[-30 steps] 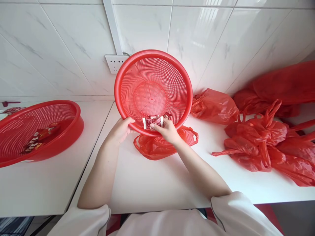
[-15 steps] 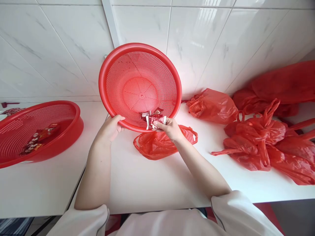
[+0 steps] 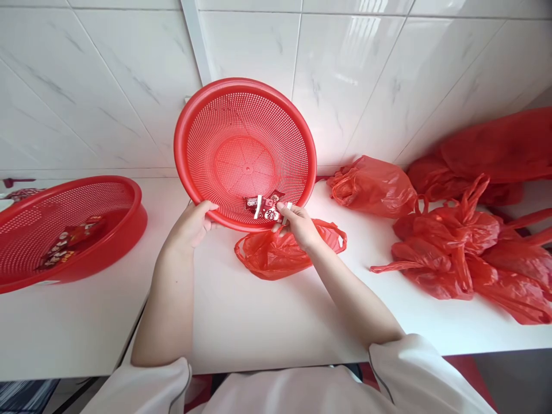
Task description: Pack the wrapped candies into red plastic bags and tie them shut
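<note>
A round red plastic basket (image 3: 246,155) with mesh walls is tilted so that its mouth faces me. My left hand (image 3: 196,223) is closed on its lower left rim, thumb on the inside. At the lower right rim my right hand (image 3: 297,223) pinches a red-and-white snack packet (image 3: 269,212) between thumb and fingers. Dark red packets (image 3: 251,202) lie in the bottom of the basket behind it, partly covered. Just below the basket, an opened red plastic bag (image 3: 276,256) rests on the white table, its handles spread to both sides. What is inside the bag cannot be seen.
A second red basket (image 3: 135,213), with several packets (image 3: 71,241) inside, stands on the left. Tied red bags (image 3: 448,247) are heaped at the right, and another red bag (image 3: 373,187) lies by the tiled wall (image 3: 345,69). The white table (image 3: 259,322) extends toward me.
The packet in my right hand has turned, showing more of its printed face, and my right thumb has shifted toward its right end. The left hand keeps its hold on the rim.
</note>
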The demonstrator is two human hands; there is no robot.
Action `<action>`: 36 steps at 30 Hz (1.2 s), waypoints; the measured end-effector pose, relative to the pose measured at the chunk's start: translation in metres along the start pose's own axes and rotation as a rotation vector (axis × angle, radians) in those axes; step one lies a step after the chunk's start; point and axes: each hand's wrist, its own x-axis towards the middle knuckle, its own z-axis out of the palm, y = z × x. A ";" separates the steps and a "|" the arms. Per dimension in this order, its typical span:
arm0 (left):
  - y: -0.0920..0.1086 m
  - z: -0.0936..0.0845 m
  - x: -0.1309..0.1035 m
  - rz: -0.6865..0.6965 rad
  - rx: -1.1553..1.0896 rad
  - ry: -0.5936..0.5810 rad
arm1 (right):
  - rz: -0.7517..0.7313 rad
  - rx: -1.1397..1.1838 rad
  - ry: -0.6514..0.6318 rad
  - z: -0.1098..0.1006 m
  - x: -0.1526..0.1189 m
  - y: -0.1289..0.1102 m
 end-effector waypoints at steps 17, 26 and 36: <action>-0.002 -0.002 0.002 -0.034 0.014 -0.044 | 0.006 -0.058 -0.009 0.001 0.002 0.003; -0.001 -0.001 0.002 -0.052 0.013 -0.047 | 0.037 0.158 -0.115 0.003 -0.002 -0.004; -0.001 -0.003 0.002 -0.029 0.019 -0.020 | -0.011 0.087 -0.296 -0.019 -0.008 -0.028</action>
